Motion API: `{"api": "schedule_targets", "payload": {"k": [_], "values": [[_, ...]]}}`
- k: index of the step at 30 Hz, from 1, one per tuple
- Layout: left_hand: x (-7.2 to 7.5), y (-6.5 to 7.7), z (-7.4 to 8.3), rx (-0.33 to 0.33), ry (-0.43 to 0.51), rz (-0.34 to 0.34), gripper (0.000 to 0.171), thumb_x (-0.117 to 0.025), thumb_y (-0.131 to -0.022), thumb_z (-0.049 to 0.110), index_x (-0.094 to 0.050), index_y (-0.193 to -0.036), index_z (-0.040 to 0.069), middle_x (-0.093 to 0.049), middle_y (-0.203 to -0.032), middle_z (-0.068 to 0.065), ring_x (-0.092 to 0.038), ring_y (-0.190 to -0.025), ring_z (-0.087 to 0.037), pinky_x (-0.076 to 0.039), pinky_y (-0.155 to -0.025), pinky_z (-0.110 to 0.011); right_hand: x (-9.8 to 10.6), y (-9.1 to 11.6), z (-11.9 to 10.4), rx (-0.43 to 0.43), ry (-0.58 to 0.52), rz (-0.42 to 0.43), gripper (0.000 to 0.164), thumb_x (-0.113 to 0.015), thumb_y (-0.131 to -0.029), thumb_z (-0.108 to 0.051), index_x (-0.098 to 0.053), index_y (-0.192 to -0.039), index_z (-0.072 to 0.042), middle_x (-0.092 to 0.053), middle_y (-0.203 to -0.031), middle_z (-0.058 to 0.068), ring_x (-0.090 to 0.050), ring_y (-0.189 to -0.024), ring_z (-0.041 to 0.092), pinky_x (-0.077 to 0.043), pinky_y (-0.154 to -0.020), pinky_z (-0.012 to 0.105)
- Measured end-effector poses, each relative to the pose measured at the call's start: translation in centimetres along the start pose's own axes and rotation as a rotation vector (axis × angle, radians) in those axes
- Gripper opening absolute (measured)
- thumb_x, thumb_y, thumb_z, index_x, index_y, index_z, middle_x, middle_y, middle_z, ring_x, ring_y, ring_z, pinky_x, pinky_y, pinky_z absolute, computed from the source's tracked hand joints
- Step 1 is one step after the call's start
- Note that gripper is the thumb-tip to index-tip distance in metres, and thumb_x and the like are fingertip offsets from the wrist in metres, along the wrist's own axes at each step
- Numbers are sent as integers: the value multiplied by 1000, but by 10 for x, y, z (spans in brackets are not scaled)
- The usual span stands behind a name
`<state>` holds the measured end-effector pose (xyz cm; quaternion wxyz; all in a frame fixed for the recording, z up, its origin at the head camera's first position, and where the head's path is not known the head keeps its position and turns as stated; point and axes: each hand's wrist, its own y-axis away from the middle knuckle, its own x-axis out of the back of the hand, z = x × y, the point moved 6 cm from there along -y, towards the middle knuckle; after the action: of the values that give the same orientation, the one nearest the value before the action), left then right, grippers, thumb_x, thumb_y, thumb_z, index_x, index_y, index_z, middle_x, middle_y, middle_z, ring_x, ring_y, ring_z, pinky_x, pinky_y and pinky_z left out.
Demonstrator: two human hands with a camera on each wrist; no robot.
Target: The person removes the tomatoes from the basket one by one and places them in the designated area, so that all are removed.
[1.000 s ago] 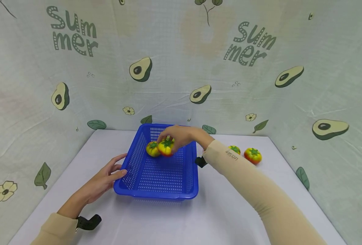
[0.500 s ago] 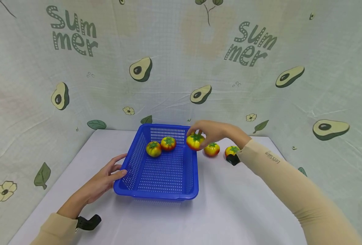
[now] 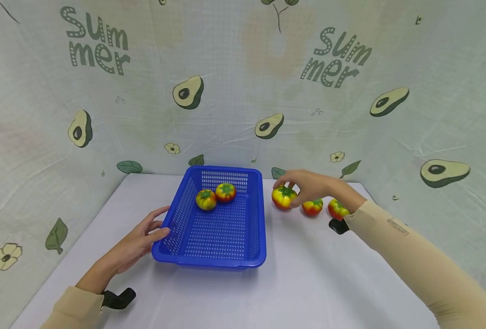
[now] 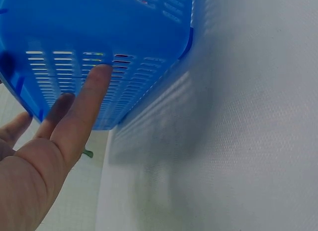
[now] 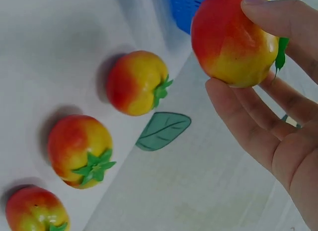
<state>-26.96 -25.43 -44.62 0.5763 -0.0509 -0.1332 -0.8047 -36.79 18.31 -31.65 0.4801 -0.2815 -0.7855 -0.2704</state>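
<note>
The right hand (image 3: 306, 185) holds a red-and-yellow fruit (image 5: 233, 42) just right of the blue basket (image 3: 210, 262), its fingers and thumb pinching the sides. Three more fruits (image 5: 82, 150) lie in a row on the tabletop (image 3: 304, 274), as the right wrist view shows. Two others sit side by side inside the basket, toward its far left. The left hand (image 3: 141, 235) rests against the basket's left side, its fingers extended and spread. Behind hangs a cloth (image 3: 226, 45) printed with avocados.
</note>
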Motion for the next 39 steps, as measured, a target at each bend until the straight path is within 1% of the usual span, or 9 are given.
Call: {"api": "schedule_targets", "payload": {"k": [5,10,13,17,21,26,30,35,39], "values": [[-1,0,1,6,-3,3,77,-60,-110,34,-13,-171,28,-41,-157,-28,-59,-129,-38,-57,-103,-51,-11,8,14,-24,-21,3,59,-86,-88,-11,-65,-143,-13,-64,-141,6,-62,-123,28,-59,-100,49],[-2,0,2,9,-8,5,77,-60,-109,35,-13,-171,28,-41,-157,-28,-58,-131,-39,-56,-104,-52,-23,16,24,-47,-1,4,56,-86,-89,-13,-67,-141,-15,-63,-141,10,-60,-123,30,-57,-102,52],[-2,0,2,7,-12,4,78,-60,-109,35,-13,-171,28,-40,-157,-28,-58,-131,-39,-56,-104,-52,-30,20,27,-42,-3,5,56,-86,-88,-12,-68,-140,-16,-63,-140,11,-59,-124,32,-55,-104,55],[-1,1,0,6,-6,7,77,-60,-109,34,-13,-171,28,-41,-157,-27,-59,-129,-38,-57,-103,-51,-39,23,29,-32,-33,-1,56,-87,-87,-11,-68,-139,-17,-63,-137,11,-57,-125,35,-53,-107,59],[0,1,0,2,0,5,77,-59,-110,34,-13,-171,28,-41,-157,-28,-60,-128,-38,-57,-103,-51,-47,26,30,-22,-46,-4,55,-86,-87,-10,-69,-139,-15,-63,-137,10,-56,-128,39,-50,-109,61],[1,2,0,3,2,8,77,-59,-110,33,-12,-171,28,-40,-157,-28,-60,-127,-37,-58,-102,-51,-55,27,32,-21,-43,-6,54,-86,-87,-9,-69,-137,-14,-65,-132,7,-57,-125,34,-48,-111,62],[1,2,0,6,6,6,77,-59,-110,33,-12,-171,28,-40,-157,-28,-60,-128,-38,-57,-102,-51,-63,26,34,-3,-32,-12,52,-87,-86,-9,-68,-135,-11,-66,-131,6,-59,-119,28,-53,-106,59],[0,1,0,1,-4,4,77,-60,-109,34,-13,-171,28,-41,-158,-28,-58,-131,-40,-56,-104,-53,-71,24,35,22,-12,-5,50,-86,-86,-8,-69,-134,-9,-67,-135,8,-61,-119,30,-57,-99,53],[-1,0,1,0,-5,4,77,-60,-109,34,-13,-171,28,-41,-157,-28,-58,-130,-40,-56,-104,-53,-76,23,36,-4,-29,-20,53,-86,-87,-8,-68,-136,-8,-65,-138,10,-60,-123,32,-57,-101,56]]}}
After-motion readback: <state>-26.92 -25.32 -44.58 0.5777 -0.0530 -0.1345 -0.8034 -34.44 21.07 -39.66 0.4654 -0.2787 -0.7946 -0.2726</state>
